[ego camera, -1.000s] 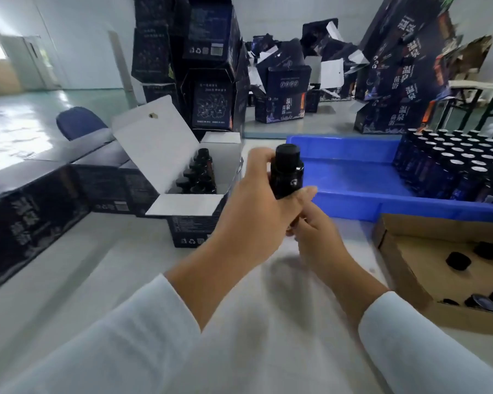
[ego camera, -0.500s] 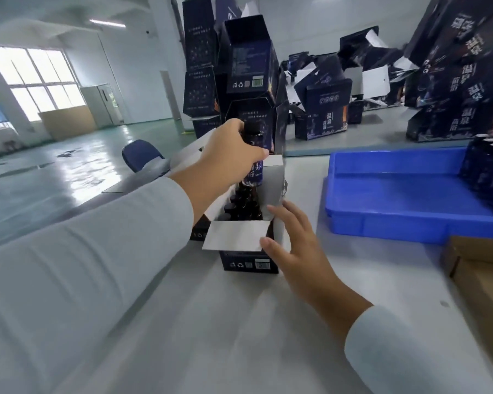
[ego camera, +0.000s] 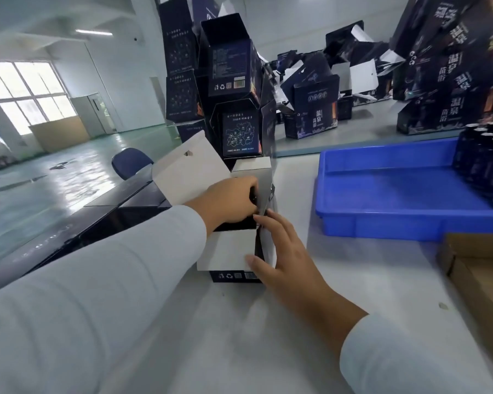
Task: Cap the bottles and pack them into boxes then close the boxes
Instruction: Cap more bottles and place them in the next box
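The left hand [ego camera: 234, 201] reaches down into the open box [ego camera: 236, 251] on the desk [ego camera: 310, 322]. Its fingers are curled round something dark, most likely a bottle [ego camera: 252, 198], but the hand hides nearly all of it. The right hand [ego camera: 279, 251] rests against the near right corner of the box. Its fingers are straight and spread out, and it holds nothing. It seems to keep the box from sliding.

This looks like the packing step: a bottle is going into the box. Next, the left hand needs to set the bottle down upright in a free spot and let go. Then the flaps can be folded shut. What else is inside the box cannot be seen, because the hand and the near flap cover it. The big white lid flap [ego camera: 185, 172] stands up on the far left side, so the box is not closed yet.

To the right sits a blue tray [ego camera: 382, 200]. A group of dark bottles [ego camera: 487, 163] stands in its far right end, and the rest of the tray shows bare blue. Nearer, at the right edge, is a brown cardboard tray [ego camera: 478, 268]; only its corner shows. Behind the box, more dark printed boxes [ego camera: 234, 89] are stacked high.
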